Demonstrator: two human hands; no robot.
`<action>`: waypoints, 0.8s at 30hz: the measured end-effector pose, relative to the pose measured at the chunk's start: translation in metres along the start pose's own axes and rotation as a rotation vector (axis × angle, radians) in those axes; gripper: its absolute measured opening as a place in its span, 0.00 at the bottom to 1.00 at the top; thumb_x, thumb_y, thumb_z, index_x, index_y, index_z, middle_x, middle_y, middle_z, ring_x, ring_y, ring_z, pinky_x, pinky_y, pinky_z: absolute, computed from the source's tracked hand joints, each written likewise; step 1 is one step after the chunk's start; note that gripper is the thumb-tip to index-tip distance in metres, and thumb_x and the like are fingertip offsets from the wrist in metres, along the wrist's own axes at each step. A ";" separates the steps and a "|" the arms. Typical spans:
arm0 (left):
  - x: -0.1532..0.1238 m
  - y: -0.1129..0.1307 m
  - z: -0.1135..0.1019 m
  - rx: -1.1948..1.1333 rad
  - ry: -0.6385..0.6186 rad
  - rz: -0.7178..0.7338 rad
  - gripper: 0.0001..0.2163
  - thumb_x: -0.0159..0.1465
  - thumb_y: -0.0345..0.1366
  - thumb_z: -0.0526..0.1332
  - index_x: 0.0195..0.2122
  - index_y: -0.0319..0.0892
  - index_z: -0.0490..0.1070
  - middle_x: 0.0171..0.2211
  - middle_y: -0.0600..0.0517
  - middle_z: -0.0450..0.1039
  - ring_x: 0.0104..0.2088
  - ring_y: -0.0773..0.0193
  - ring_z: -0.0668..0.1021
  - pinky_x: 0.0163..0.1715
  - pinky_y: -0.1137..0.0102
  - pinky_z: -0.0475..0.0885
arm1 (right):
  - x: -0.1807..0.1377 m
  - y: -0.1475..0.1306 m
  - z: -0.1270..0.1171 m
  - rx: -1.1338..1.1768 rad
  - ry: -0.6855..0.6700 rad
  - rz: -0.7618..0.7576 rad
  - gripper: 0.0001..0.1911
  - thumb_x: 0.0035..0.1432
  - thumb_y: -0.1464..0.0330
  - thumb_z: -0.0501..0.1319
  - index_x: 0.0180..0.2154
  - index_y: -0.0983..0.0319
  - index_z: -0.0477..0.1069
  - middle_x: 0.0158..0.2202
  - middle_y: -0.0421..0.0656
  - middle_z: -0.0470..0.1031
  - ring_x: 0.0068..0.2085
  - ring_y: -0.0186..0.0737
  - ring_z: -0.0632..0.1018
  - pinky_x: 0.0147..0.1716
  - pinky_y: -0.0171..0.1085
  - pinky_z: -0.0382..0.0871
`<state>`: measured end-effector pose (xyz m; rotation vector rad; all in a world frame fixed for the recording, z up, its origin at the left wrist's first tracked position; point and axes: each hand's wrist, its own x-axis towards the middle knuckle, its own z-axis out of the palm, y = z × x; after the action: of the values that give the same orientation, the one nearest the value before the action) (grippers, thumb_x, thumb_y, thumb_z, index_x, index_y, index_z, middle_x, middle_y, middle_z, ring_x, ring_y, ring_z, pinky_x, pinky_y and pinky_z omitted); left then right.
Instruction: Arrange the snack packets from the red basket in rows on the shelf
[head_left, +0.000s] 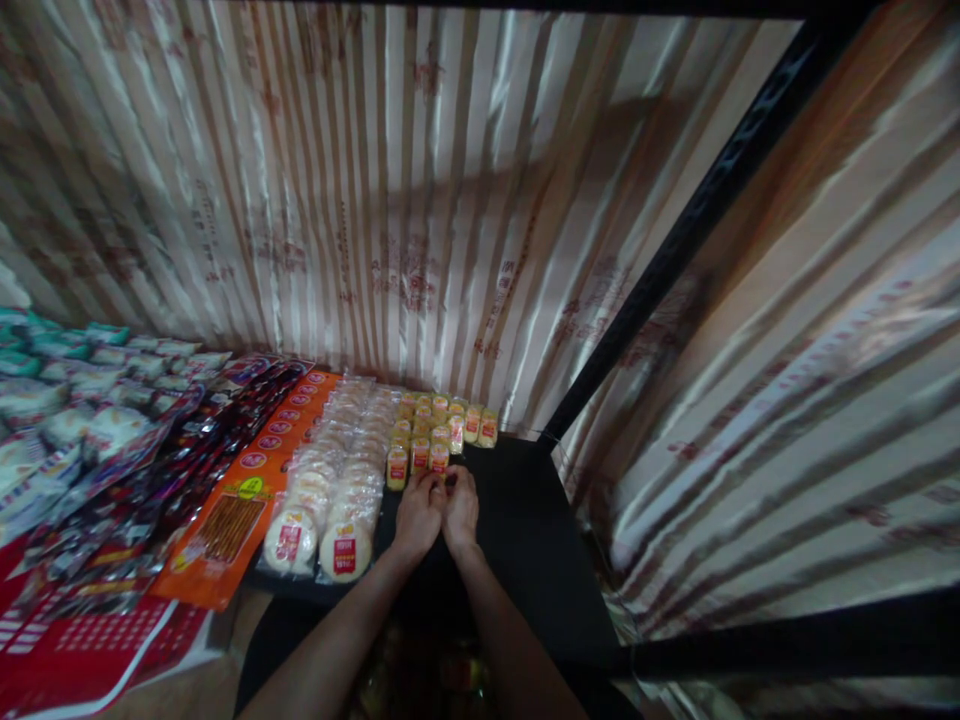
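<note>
Bare hands (419,514), bare forearms (334,625)

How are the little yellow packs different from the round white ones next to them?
The yellow packs are small and oblong, while the white packs are bigger, flat discs. The left hand and right hand are close to the yellow packs; the white packs lie further left. Both kinds sit on the black shelf, and their front ones show red labels.

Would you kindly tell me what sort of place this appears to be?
Probably a shop or stockroom: small yellow packets stand in rows on a black shelf, rows of round white packaged snacks lie beside them, and a black post rises at the shelf's corner.
</note>
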<state>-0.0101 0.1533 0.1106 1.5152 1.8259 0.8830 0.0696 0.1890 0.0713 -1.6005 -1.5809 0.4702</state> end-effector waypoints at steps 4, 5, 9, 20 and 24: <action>-0.001 0.000 -0.001 0.012 -0.007 0.008 0.17 0.61 0.32 0.46 0.49 0.40 0.67 0.52 0.48 0.67 0.51 0.66 0.69 0.54 0.72 0.61 | 0.001 -0.001 0.001 -0.061 -0.014 0.008 0.08 0.52 0.68 0.51 0.34 0.61 0.66 0.32 0.43 0.67 0.29 0.37 0.71 0.30 0.35 0.65; -0.002 0.001 -0.002 0.016 -0.014 0.008 0.17 0.62 0.32 0.46 0.49 0.41 0.67 0.52 0.48 0.67 0.51 0.66 0.69 0.54 0.73 0.61 | 0.001 -0.001 0.001 -0.087 -0.027 0.013 0.08 0.52 0.68 0.51 0.34 0.61 0.66 0.32 0.42 0.67 0.28 0.37 0.71 0.29 0.34 0.64; -0.003 0.001 -0.001 0.029 -0.024 0.007 0.18 0.62 0.32 0.45 0.50 0.39 0.67 0.54 0.48 0.65 0.52 0.66 0.68 0.54 0.75 0.59 | 0.000 -0.003 0.000 -0.168 -0.071 0.009 0.08 0.54 0.69 0.50 0.33 0.61 0.67 0.33 0.43 0.66 0.29 0.36 0.71 0.29 0.34 0.63; -0.007 0.005 -0.001 0.038 0.007 0.019 0.18 0.62 0.31 0.44 0.47 0.38 0.69 0.51 0.47 0.65 0.50 0.65 0.69 0.53 0.74 0.61 | -0.004 0.000 -0.003 -0.058 -0.095 0.005 0.09 0.53 0.69 0.51 0.32 0.62 0.69 0.35 0.45 0.67 0.30 0.36 0.72 0.32 0.34 0.66; -0.017 0.005 -0.002 0.024 0.015 0.028 0.17 0.61 0.30 0.45 0.47 0.39 0.68 0.51 0.47 0.66 0.48 0.66 0.70 0.51 0.74 0.63 | -0.011 0.003 -0.006 0.078 -0.039 -0.009 0.09 0.53 0.69 0.52 0.30 0.63 0.69 0.36 0.46 0.66 0.29 0.35 0.72 0.33 0.35 0.69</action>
<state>-0.0054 0.1371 0.1165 1.5568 1.8362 0.8912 0.0742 0.1772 0.0698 -1.5337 -1.5793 0.5546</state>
